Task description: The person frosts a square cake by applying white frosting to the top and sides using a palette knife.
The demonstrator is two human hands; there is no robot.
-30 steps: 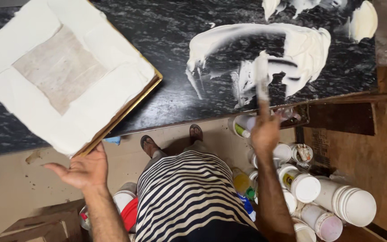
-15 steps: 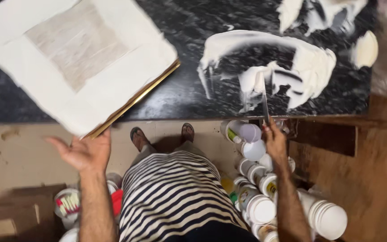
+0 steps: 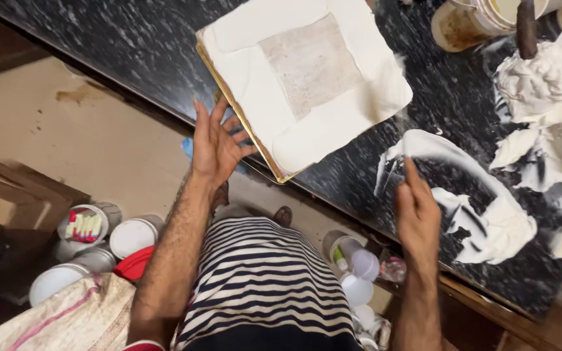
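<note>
The square board (image 3: 304, 81), coated in white plaster with a bare grey-brown square at its centre, lies flat on the black speckled countertop (image 3: 131, 58). It is rotated so that its corners point roughly up, down, left and right in the head view, and its lower corner overhangs the counter's near edge. A gold-coloured rim shows along the lower-left side.

The left hand (image 3: 216, 146) is the nearer of the 2 hands. It sits at that gold-edged side with the palm open and the fingers spread (nothing is gripped), the fingertips touching or just short of the rim; which of these cannot be told. The board therefore lies forward and to the right of this hand.

The right hand (image 3: 416, 218) is apart from the board, to its lower right. It is loosely closed around a thin tool whose tip reaches into the smeared white plaster (image 3: 489, 221) on the counter; the tool itself is blurred and mostly hidden.

Further out, a stained tub (image 3: 466, 23) stands at the far edge, and lidded white containers (image 3: 134, 237) rest on the floor below.
</note>
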